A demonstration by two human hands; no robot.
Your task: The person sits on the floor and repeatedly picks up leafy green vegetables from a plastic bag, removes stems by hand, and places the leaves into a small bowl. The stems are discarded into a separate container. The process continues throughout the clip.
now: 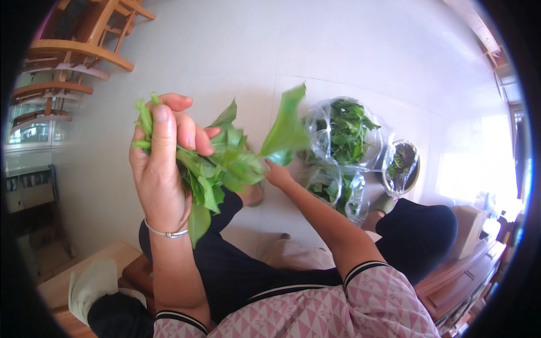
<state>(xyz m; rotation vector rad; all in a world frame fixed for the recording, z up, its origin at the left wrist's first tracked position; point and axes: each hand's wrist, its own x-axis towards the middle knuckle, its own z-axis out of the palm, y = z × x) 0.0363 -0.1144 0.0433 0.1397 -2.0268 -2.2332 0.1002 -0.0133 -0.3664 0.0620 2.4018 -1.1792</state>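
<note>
My left hand (162,156), raised at the left, is closed around a bunch of green leafy stems (207,173). The cut stem ends stick out above its thumb, and the leaves hang to the right. My right hand (279,174) is lower and farther right, pinching a large green leaf (287,126) that is blurred at its edges. On the floor to the right, a clear plastic bag (319,135) holds leafy greens (348,131). Below it, more leaves (323,191) lie in clear plastic.
A round container lined with clear plastic (416,169) holds small green bits at the right. Wooden chairs (84,48) stand at the upper left. A wooden cabinet (460,279) is at the lower right. Pale floor tiles (236,38) stretch ahead of my knees.
</note>
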